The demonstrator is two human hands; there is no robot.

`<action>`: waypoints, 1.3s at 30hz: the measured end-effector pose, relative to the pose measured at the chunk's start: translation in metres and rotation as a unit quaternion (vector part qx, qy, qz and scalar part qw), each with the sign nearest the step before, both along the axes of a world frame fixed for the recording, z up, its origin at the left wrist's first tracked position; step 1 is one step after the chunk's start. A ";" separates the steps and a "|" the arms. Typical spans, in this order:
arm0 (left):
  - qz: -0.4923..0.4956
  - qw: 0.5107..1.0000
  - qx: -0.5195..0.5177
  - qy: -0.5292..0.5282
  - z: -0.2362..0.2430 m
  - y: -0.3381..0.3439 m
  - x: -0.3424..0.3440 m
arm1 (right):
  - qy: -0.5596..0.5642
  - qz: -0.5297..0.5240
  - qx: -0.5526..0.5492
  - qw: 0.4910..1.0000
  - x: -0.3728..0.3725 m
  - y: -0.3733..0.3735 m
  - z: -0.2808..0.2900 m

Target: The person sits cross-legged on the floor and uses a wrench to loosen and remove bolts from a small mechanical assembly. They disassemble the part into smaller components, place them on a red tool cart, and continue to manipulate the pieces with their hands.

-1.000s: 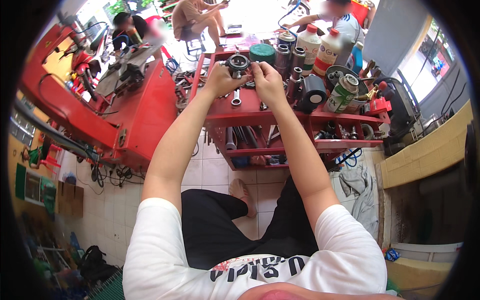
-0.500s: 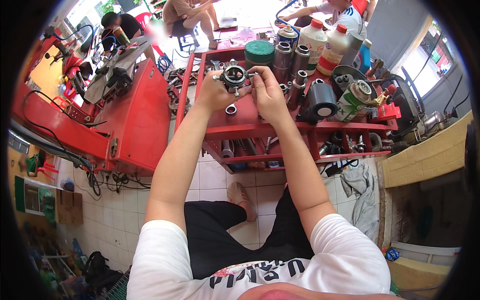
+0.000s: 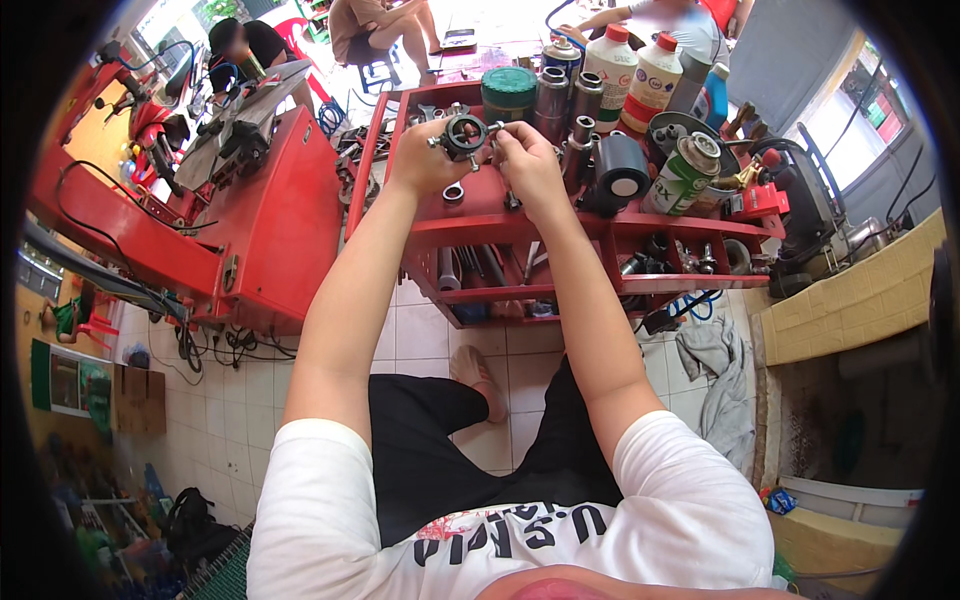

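Over a red tool trolley (image 3: 500, 228), my left hand (image 3: 416, 162) is closed around a dark metal ring tool (image 3: 463, 151) with several bolts sticking out around its rim. My right hand (image 3: 530, 170) is at the tool's right side. Its thumb and index finger pinch a small bolt (image 3: 494, 128) on the ring, and the other fingers curl below. On the trolley top just beneath the hands lies the ring end of a wrench (image 3: 453, 193).
On the trolley stand a green tub (image 3: 508, 95), long metal sockets (image 3: 551, 102), red-capped bottles (image 3: 609, 78), a black cylinder (image 3: 619, 172) and a green-white can (image 3: 684, 176). A red machine (image 3: 275, 220) is at left. Other people sit beyond; a grey cloth (image 3: 716, 375) lies right.
My view has shifted slightly, so the trolley sits a little higher and further left. The right fingers have changed their pinch on the bolt; the left hand still holds the ring tool.
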State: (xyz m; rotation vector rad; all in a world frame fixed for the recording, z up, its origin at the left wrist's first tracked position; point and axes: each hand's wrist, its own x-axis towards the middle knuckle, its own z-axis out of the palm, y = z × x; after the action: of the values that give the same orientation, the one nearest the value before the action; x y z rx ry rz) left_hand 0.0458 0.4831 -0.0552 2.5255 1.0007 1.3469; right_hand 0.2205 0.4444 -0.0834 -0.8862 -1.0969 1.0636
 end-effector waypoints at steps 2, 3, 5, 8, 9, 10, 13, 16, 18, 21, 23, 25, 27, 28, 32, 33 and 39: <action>0.012 1.000 -0.008 -0.003 -0.001 0.003 -0.005 | 0.023 0.026 -0.004 0.999 -0.003 0.002 0.002; 0.017 1.000 -0.011 -0.001 -0.003 0.004 -0.005 | 0.030 0.037 -0.004 0.999 -0.002 0.005 0.003; 0.026 1.000 -0.014 0.001 -0.003 0.007 -0.002 | -0.022 0.000 0.010 1.000 0.001 0.021 -0.001; 0.041 0.999 -0.016 -0.017 -0.005 0.008 -0.006 | -0.098 -0.022 -0.003 0.995 -0.003 0.028 0.014; 0.044 0.998 -0.028 -0.026 -0.007 0.010 -0.007 | -0.124 -0.026 -0.016 0.992 -0.004 0.028 0.020; 0.037 0.998 -0.015 -0.044 -0.008 0.011 -0.008 | -0.082 -0.011 -0.041 0.996 -0.011 0.022 0.029; 0.033 0.996 -0.044 -0.076 -0.007 0.011 -0.011 | 0.004 0.025 -0.080 0.996 -0.031 0.011 0.047; 0.042 0.997 -0.005 -0.070 -0.010 0.018 -0.016 | 0.013 0.045 -0.052 0.998 -0.040 0.017 0.051; 0.054 0.996 0.015 -0.062 -0.013 0.023 -0.017 | 0.032 0.065 -0.035 0.997 -0.043 0.021 0.049; 0.083 0.996 0.030 -0.024 -0.020 0.031 -0.019 | 0.100 0.100 -0.002 0.990 -0.040 0.023 0.037; 0.108 0.994 0.022 0.019 -0.025 0.040 -0.021 | 0.115 0.092 -0.021 0.989 -0.039 0.024 0.030; 0.101 0.994 0.033 0.016 -0.028 0.043 -0.020 | 0.113 0.072 -0.042 0.990 -0.038 0.026 0.017; 0.087 0.994 0.071 -0.013 -0.031 0.046 -0.019 | 0.128 0.082 -0.044 0.987 -0.039 0.029 0.013; 0.098 0.993 0.066 0.004 -0.033 0.046 -0.022 | 0.130 0.086 -0.044 0.987 -0.040 0.028 0.013; 0.101 0.992 0.067 0.036 -0.033 0.045 -0.023 | 0.130 0.096 -0.044 0.986 -0.040 0.030 0.011; 0.093 0.994 0.057 0.028 -0.029 0.042 -0.021 | 0.128 0.093 -0.044 0.986 -0.039 0.031 0.009; 0.116 0.987 -0.047 0.105 -0.017 0.029 -0.018 | 0.183 0.111 -0.031 0.976 -0.034 0.036 0.003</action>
State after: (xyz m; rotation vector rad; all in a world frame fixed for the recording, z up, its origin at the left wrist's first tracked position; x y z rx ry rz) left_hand 0.0277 0.5124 -0.0722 2.5842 1.4010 1.0680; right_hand 0.1861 0.4805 -0.0808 -0.5915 -0.8671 1.3904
